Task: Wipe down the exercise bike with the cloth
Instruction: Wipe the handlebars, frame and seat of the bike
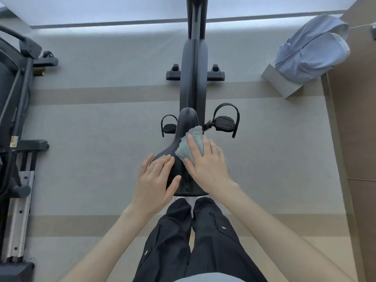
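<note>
Flat right hand (207, 165) pressing cloth (181, 151) on bike saddle (188, 119), left hand (154, 180) – fingers straight – on saddle

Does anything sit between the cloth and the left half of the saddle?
Yes. The left hand lies flat on the left rear of the saddle, right beside the cloth, which the right hand presses onto the right side. Toward the saddle's nose, nothing visible blocks the cloth.

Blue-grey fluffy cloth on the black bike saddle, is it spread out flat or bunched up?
Bunched up: the blue-grey fluffy cloth lies crumpled in a thick wad under the right hand, on the black bike saddle.
</note>
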Available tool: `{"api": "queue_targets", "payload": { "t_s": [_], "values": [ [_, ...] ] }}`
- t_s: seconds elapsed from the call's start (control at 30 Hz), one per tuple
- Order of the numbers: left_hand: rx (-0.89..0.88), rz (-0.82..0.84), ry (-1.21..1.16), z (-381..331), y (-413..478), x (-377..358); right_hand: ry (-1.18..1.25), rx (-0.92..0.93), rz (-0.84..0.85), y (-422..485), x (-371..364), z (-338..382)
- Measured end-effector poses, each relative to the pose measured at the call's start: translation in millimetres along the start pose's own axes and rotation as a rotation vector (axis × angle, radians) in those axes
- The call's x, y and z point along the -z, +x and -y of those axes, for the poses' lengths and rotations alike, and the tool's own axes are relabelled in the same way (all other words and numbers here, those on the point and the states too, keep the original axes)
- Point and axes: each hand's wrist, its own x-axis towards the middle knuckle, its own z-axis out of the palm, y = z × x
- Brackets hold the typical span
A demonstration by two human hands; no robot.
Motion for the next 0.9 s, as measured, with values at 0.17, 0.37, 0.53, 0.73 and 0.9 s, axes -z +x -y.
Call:
{"api": "queue_targets", "payload": {
  "t_s": [0.17,0.37,0.53,0.73,0.9],
  "values": [
    [-0.009,-0.035,0.010,0.5,0.4,-2.7,0.015,-0.056,-0.011,80.9,-0.2,12.8],
    [-0.044,-0.071,0.037,1.2,5.6,1.6,0.388,-0.047,-0.014,106.0,6.5,2.1],
    [-0.061,-0.068,0.068,2.5,14.5,6.6,0.537,-0.114,0.136,58.4,9.7,-12.1],
    [-0.135,-0.025,0.114,4.5,22.2,1.9,0.190,-0.019,0.123,-20.4,8.1,-32.3],
    [-0.157,0.019,0.104,5.1,18.7,1.8,0.059,-0.039,0.086,-31.3,5.3,-23.4]
  ]
}}
